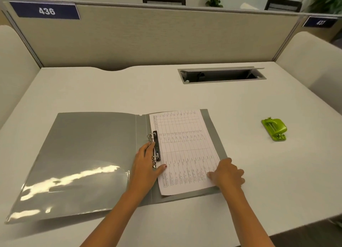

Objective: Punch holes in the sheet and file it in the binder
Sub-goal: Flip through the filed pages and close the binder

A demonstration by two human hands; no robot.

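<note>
Here, sheet (185,150) in open binder (83,154), left hand (146,165) loose at rings (154,150), right hand (228,172) flat on its edge.

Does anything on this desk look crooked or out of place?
Only small things. The sheet lies slightly askew in the open binder, beside the rings, not clearly on them. The cable hatch at the back of the desk stands open. Nothing looks spilled or damaged.
</note>
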